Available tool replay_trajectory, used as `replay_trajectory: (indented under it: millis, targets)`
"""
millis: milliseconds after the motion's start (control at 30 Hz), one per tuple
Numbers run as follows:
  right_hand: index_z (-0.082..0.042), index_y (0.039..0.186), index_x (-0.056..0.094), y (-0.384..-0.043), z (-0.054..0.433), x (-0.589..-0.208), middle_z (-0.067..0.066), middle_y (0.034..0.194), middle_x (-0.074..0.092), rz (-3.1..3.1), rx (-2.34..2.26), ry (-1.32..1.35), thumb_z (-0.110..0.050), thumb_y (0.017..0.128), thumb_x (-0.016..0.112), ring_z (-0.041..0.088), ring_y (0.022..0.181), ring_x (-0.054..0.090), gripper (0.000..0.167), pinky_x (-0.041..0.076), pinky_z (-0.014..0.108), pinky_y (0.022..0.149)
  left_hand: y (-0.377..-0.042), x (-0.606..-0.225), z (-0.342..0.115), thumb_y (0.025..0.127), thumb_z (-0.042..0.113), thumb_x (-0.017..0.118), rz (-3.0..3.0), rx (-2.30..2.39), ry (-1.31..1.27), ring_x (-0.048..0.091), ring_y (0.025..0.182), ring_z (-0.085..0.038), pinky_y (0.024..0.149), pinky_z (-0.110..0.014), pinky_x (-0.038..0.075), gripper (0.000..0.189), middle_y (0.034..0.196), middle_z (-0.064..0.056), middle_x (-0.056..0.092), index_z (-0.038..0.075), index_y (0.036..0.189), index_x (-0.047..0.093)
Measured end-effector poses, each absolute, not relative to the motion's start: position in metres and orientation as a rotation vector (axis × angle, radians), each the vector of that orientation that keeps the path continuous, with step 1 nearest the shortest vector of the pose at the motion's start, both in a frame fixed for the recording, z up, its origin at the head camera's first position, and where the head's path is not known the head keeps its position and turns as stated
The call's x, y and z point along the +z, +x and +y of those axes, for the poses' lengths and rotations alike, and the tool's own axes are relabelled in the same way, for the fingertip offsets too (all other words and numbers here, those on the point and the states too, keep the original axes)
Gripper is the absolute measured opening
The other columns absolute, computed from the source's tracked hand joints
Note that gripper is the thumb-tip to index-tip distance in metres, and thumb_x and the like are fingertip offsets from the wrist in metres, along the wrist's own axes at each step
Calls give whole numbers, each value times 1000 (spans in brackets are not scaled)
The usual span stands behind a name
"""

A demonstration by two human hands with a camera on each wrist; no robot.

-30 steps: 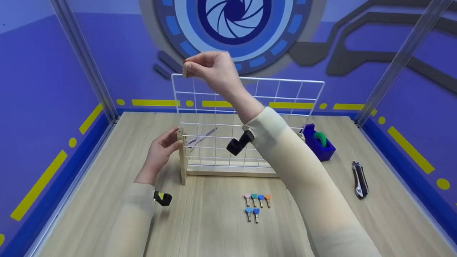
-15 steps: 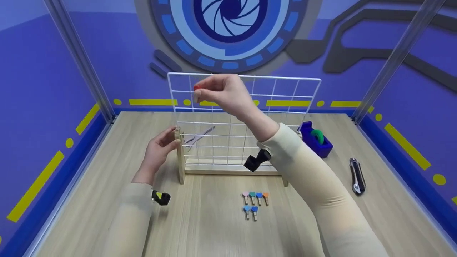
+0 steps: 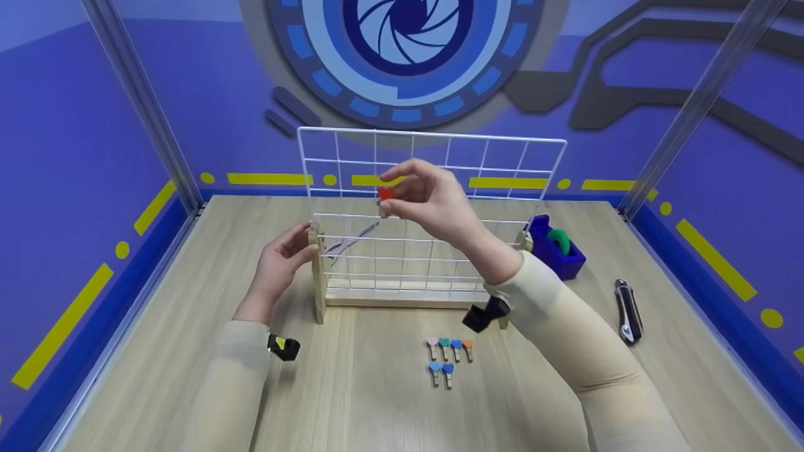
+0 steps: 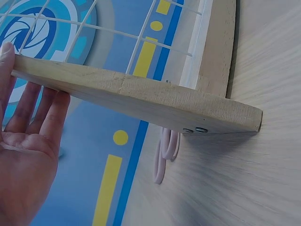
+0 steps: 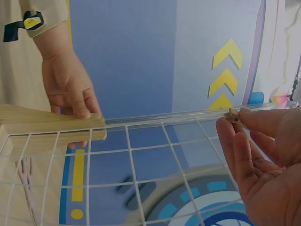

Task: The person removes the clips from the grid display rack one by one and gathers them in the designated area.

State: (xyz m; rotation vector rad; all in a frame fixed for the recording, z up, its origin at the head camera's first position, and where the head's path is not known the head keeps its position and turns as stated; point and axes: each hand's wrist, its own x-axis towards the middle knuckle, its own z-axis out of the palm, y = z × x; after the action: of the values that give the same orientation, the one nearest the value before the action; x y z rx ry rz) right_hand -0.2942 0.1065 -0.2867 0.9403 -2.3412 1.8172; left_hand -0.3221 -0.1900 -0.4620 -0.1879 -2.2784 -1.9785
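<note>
My right hand [image 3: 440, 204] pinches a small wooden clothespin with a red heart [image 3: 385, 194] in front of the white wire grid [image 3: 433, 135]. In the right wrist view the clothespin [image 5: 231, 116] shows end-on between thumb and fingertip. My left hand [image 3: 276, 270] grips the top of the wooden side post [image 3: 319, 276] at the left of the grid stand, thumb on one face and fingers on the other. On the table before the stand lie several heart clothespins in two rows, among them a pink one [image 3: 432, 346], an orange one [image 3: 468, 349] and a light blue one [image 3: 434, 373].
Behind the grid lie pliers [image 3: 353, 241] with pale handles. To the right stands a blue tape dispenser [image 3: 568, 267] with a green roll [image 3: 559, 241]. A black utility knife [image 3: 629, 312] rests further right on the table.
From the grid's top left corner, my right hand has come down and to the right with the red heart clothespin. My left hand keeps its grip on the post.
</note>
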Motion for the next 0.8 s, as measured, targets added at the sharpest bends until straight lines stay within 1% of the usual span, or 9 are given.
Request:
replay_trajectory:
  millis: [100, 200, 400, 533, 600, 700, 800]
  targets:
    - [1, 120, 65, -292, 116, -296, 18, 103, 77, -2313, 1818, 983, -4, 90, 78, 19, 85, 76, 33, 65, 30, 81, -323, -462, -190, 100, 11, 68, -2270, -1988, -192, 59, 118, -3, 98, -15, 54, 57, 145, -19, 58, 8, 153, 48]
    - [2, 118, 67, -290, 126, -305, 18, 104, 76, -2302, 1820, 984, -3, 91, 76, 18, 85, 76, 29, 65, 29, 81, -322, -462, -190, 99, 11, 68, -2267, -1991, -191, 59, 117, -2, 98, -15, 54, 57, 145, -19, 58, 9, 153, 49]
    - [0, 114, 71, -283, 146, -321, 17, 109, 76, -2327, 1811, 904, -3, 91, 76, 18, 85, 76, 24, 64, 28, 77, -321, -462, -190, 99, 13, 69, -2265, -1986, -195, 59, 119, -4, 97, -15, 54, 57, 145, -18, 58, 10, 153, 49]
    - [0, 115, 72, -277, 161, -333, 16, 110, 76, -2360, 1798, 835, -4, 91, 77, 15, 85, 76, 25, 64, 27, 79, -321, -462, -190, 99, 15, 69, -2272, -1975, -203, 58, 120, -6, 98, -14, 54, 58, 146, -18, 58, 10, 153, 49]
    - [0, 115, 72, -275, 168, -340, 17, 110, 76, -2367, 1798, 809, -3, 90, 78, 14, 86, 76, 26, 64, 27, 80, -321, -462, -190, 99, 15, 69, -2272, -1972, -199, 58, 120, -4, 98, -13, 53, 57, 146, -17, 58, 10, 152, 50]
    - [1, 114, 72, -270, 177, -349, 19, 110, 75, -2376, 1795, 786, -2, 90, 77, 14, 86, 76, 25, 64, 27, 82, -322, -463, -189, 98, 12, 69, -2245, -1993, -194, 60, 116, -3, 96, -15, 55, 56, 141, -16, 61, 8, 152, 50]
    - [2, 113, 72, -265, 185, -358, 20, 109, 75, -2390, 1793, 768, -1, 89, 77, 14, 86, 76, 25, 64, 26, 82, -322, -463, -188, 98, 7, 69, -2211, -2016, -189, 61, 111, -1, 94, -16, 56, 56, 133, -10, 64, 5, 150, 51]
